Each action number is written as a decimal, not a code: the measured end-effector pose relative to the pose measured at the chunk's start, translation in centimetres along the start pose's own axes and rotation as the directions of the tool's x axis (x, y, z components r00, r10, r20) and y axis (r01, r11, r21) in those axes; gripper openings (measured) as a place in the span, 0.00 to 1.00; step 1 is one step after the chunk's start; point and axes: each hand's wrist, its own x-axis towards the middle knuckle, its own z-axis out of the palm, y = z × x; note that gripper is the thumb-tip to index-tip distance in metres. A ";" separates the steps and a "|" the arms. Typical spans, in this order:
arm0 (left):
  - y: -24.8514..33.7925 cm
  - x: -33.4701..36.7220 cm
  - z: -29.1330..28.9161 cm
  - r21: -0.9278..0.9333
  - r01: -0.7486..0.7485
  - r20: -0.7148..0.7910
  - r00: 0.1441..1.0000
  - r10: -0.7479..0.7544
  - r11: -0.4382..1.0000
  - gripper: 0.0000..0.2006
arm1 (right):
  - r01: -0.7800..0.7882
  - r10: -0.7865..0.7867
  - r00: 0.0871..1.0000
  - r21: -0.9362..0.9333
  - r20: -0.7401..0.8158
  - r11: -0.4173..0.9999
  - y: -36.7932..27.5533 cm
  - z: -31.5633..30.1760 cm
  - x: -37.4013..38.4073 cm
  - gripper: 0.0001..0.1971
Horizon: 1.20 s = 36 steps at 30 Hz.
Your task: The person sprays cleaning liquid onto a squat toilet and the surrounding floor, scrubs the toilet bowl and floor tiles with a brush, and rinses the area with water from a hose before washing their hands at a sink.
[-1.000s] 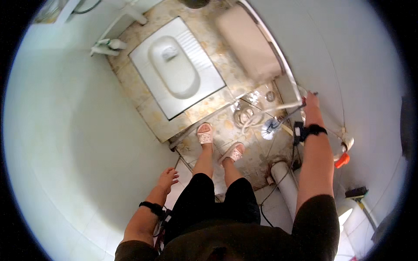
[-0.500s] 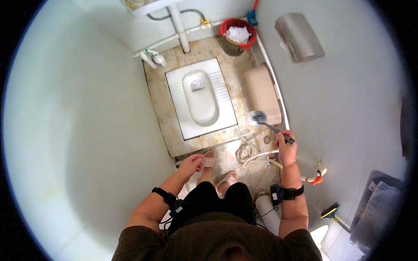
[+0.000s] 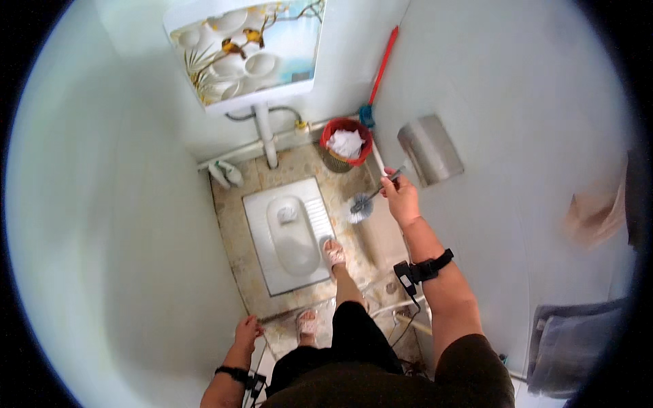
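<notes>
My right hand (image 3: pixel 401 197) is closed round the dark handle of a toilet brush (image 3: pixel 358 208). The round grey-white bristle head points left and down, over the floor between the squat toilet and the beige box-shaped cistern. Beside the left wall hangs my left hand (image 3: pixel 249 330), its fingers loosely bent with nothing seen in them. The white squat toilet (image 3: pixel 262 268) is set into the raised tiled floor, with something whitish in its bowl. One sandalled foot (image 3: pixel 333 253) is at the toilet's right edge; the other sandal (image 3: pixel 307 323) is on the lower floor.
A red-rimmed waste basket (image 3: pixel 345 146) with white paper stands in the far corner near a red-handled tool (image 3: pixel 384 64). Two white bottles (image 3: pixel 224 174) are at the far left. A metal dispenser (image 3: pixel 430 151) is on the right wall. A step edge (image 3: pixel 272 316) crosses the floor.
My right hand has carried the brush forward and left, and its head now points down-left. One foot has stepped up to the toilet. The view has shifted, showing the bird picture on the back wall.
</notes>
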 end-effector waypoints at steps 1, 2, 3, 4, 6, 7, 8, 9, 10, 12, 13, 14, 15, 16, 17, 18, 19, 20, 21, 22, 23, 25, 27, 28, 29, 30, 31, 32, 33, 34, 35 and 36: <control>0.0 0.2 0.0 -0.019 0.005 -0.028 1.000 -0.005 1.000 0.10 | 0.005 -0.006 1.000 -0.116 -0.012 0.993 -0.5 0.1 2.5 0.12; 0.0 0.1 -0.2 -0.040 0.012 -0.064 0.998 -0.015 0.999 0.10 | 0.031 -0.031 1.000 -0.117 0.002 0.993 -1.5 0.4 4.8 0.13; 0.5 -0.1 0.1 -0.028 0.057 -0.117 0.991 -0.060 0.998 0.10 | 0.085 -0.087 0.996 -0.152 -0.010 0.985 -2.2 0.3 7.1 0.14; 0.8 -0.3 0.4 -0.016 0.109 -0.168 0.980 -0.110 0.994 0.10 | 0.135 -0.142 0.990 -0.191 -0.022 0.972 -2.8 0.3 9.4 0.15; 0.8 0.0 0.7 -0.011 0.171 -0.209 0.963 -0.170 0.985 0.11 | 0.222 -0.245 0.968 -0.270 -0.051 0.937 -4.5 0.2 14.8 0.15; 0.6 0.5 0.7 -0.018 0.166 -0.198 0.966 -0.166 0.986 0.11 | 0.217 -0.241 0.969 -0.286 -0.051 0.933 -5.7 0.1 17.4 0.15; 0.2 1.0 0.5 0.006 0.190 -0.207 0.961 -0.184 0.982 0.11 | 0.213 -0.236 0.971 -0.293 -0.043 0.932 -6.9 0.4 20.0 0.16; 0.3 1.4 0.8 0.035 0.214 -0.209 0.957 -0.203 0.976 0.13 | 0.245 -0.281 0.958 -0.332 -0.062 0.911 -8.0 0.2 22.6 0.16; 0.4 1.9 1.2 0.028 0.211 -0.202 0.959 -0.201 0.977 0.13 | 0.275 -0.325 0.942 -0.370 -0.079 0.887 -9.2 0.0 25.2 0.16; 1.7 1.7 2.0 -0.038 0.196 -0.147 0.969 -0.199 0.980 0.12 | 0.279 -0.374 0.922 -0.505 -0.095 0.817 -11.9 0.1 29.8 0.17; 2.8 1.4 2.8 -0.045 0.193 -0.148 0.969 -0.198 0.980 0.12 | 0.287 -0.379 0.921 -0.503 -0.091 0.816 -13.3 0.1 31.9 0.17; 4.7 0.7 4.0 -0.084 0.214 -0.201 0.953 -0.227 0.973 0.11 | 0.245 -0.342 0.934 -0.518 -0.099 0.819 -14.6 0.1 33.9 0.17; 6.1 0.6 4.9 -0.124 0.232 -0.252 0.933 -0.257 0.965 0.11 | 0.203 -0.304 0.947 -0.533 -0.108 0.821 -15.6 0.4 35.8 0.17; 4.7 1.8 3.9 -0.139 0.166 -0.193 0.963 -0.191 0.976 0.11 | 0.212 -0.310 0.945 -0.528 -0.104 0.823 -16.4 0.7 37.6 0.17; 6.0 2.1 4.2 -0.142 0.161 -0.189 0.964 -0.186 0.977 0.11 | 0.190 -0.299 0.946 -0.532 -0.127 0.825 -17.0 0.6 39.4 0.18; 7.0 2.0 4.4 -0.144 0.164 -0.162 0.969 -0.187 0.976 0.17 | 0.167 -0.289 0.945 -0.536 -0.151 0.827 -17.5 0.6 41.0 0.18; 8.1 1.9 4.7 -0.145 0.169 -0.134 0.973 -0.188 0.975 0.23 | 0.171 -0.295 0.943 -0.538 -0.153 0.825 -18.0 0.5 42.5 0.18; 8.9 1.6 4.7 -0.141 0.153 -0.143 0.974 -0.173 0.978 0.19 | 0.186 -0.315 0.938 -0.552 -0.147 0.813 -18.4 0.9 43.8 0.18; 8.3 2.1 4.0 -0.148 0.148 -0.149 0.974 -0.170 0.978 0.19 | 0.202 -0.336 0.931 -0.566 -0.143 0.799 -19.0 1.3 44.9 0.18; 6.4 2.8 2.4 -0.094 0.028 -0.088 0.995 -0.037 0.995 0.18 | 0.208 -0.337 0.931 -0.560 -0.138 0.802 -19.5 1.7 45.9 0.18; 6.9 2.6 2.7 -0.046 -0.091 -0.010 0.996 0.091 0.995 0.17 | 0.198 -0.325 0.935 -0.550 -0.141 0.811 -19.7 1.8 46.8 0.18; 7.7 2.7 3.4 -0.051 -0.050 -0.048 0.998 0.048 0.997 0.16 | 0.186 -0.309 0.940 -0.545 -0.143 0.817 -19.7 2.1 48.1 0.18; 11.8 1.2 6.1 -0.150 0.164 -0.218 0.956 -0.195 0.975 0.16 | 0.215 -0.348 0.930 -0.599 -0.115 0.772 -19.2 2.5 49.2 0.19; 11.3 2.0 5.8 -0.150 0.168 -0.222 0.954 -0.199 0.974 0.16 | 0.214 -0.344 0.932 -0.597 -0.111 0.773 -19.0 2.7 49.5 0.19; 10.0 2.8 5.0 -0.193 0.155 -0.258 0.945 -0.202 0.969 0.14 | 0.207 -0.332 0.938 -0.605 -0.100 0.769 -18.9 3.2 49.4 0.20; 9.9 2.7 5.0 -0.229 0.150 -0.288 0.933 -0.215 0.962 0.12 | 0.191 -0.311 0.946 -0.622 -0.089 0.760 -18.4 3.4 49.0 0.21; 9.9 3.0 5.2 -0.249 0.135 -0.283 0.937 -0.205 0.959 0.12 | 0.186 -0.296 0.952 -0.621 -0.078 0.761 -18.3 3.2 49.6 0.22; 11.8 2.3 6.2 -0.257 0.136 -0.274 0.939 -0.207 0.957 0.12 | 0.163 -0.265 0.962 -0.630 -0.069 0.759 -18.3 2.5 49.9 0.22; 13.1 1.4 6.3 -0.293 0.141 -0.224 0.951 -0.211 0.946 0.14 | 0.204 -0.257 0.966 -0.587 -0.007 0.784 -18.9 2.4 48.8 0.26; 13.8 1.7 7.2 -0.233 0.136 -0.231 0.954 -0.191 0.963 0.15 | 0.249 -0.252 0.964 -0.600 0.080 0.760 -17.8 0.7 50.8 0.28; 14.7 1.6 7.9 -0.214 0.120 -0.209 0.964 -0.165 0.969 0.14 | 0.286 -0.355 0.934 -0.532 -0.029 0.797 -16.8 0.8 50.1 0.31; 15.1 1.3 8.0 -0.215 0.113 -0.211 0.964 -0.160 0.970 0.13 | 0.304 -0.399 0.915 -0.555 -0.055 0.774 -16.2 1.2 48.5 0.31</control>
